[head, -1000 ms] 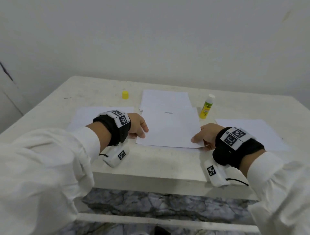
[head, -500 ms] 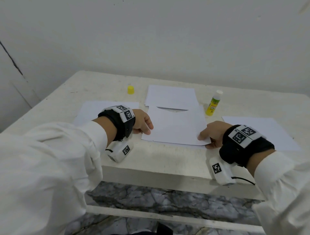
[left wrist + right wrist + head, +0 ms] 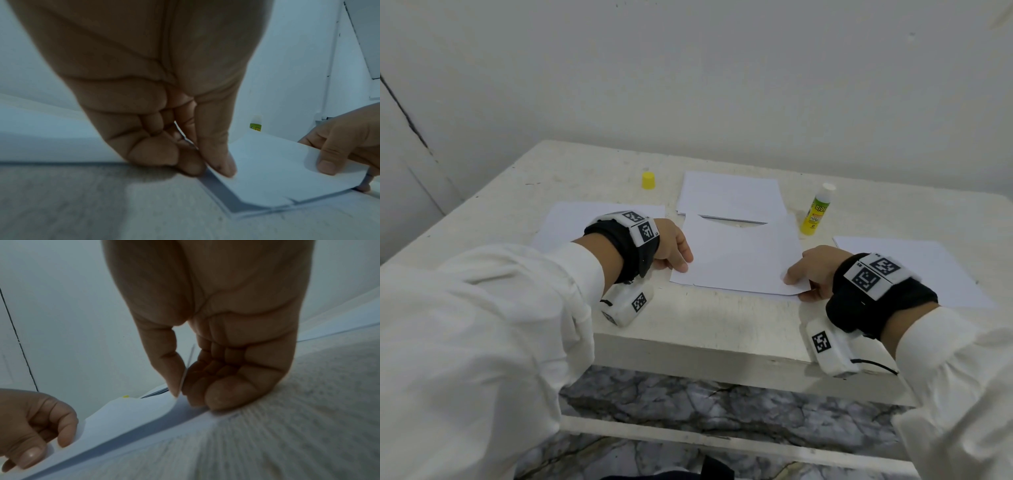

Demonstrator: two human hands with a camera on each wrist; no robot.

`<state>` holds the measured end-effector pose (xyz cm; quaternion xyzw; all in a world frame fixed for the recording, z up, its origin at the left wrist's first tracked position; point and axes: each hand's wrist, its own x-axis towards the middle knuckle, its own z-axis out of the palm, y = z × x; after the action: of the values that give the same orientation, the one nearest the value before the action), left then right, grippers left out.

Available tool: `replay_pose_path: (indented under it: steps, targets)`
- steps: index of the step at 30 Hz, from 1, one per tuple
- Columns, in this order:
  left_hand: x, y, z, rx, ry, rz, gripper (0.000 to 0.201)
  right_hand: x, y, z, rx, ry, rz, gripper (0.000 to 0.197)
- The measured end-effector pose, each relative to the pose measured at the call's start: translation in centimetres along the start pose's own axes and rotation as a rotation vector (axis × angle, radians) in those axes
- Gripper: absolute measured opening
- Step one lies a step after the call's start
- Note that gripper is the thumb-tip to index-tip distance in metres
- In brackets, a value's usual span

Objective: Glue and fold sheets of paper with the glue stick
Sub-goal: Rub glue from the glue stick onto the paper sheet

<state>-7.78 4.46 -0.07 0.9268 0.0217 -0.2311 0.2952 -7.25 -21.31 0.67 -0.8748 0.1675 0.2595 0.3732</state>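
Sheet (image 3: 739, 257) mid-surface, both near corners pinched: left grip (image 3: 671, 251) and right grip (image 3: 813, 270), thumbs on top, ready to fold it away evenly. Glue stick (image 3: 815, 214) parked uncapped beside.

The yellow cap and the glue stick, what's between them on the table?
A stack of white paper lies between the yellow cap and the glue stick, seen in the head view.
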Motion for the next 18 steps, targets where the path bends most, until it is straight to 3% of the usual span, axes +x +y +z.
replay_pose_path:
  steps: [18]
  targets:
    - [0.06,0.32,0.46,0.012,0.041,-0.034,0.019,0.74,0.20,-0.27,-0.028,-0.007,-0.008,0.018]
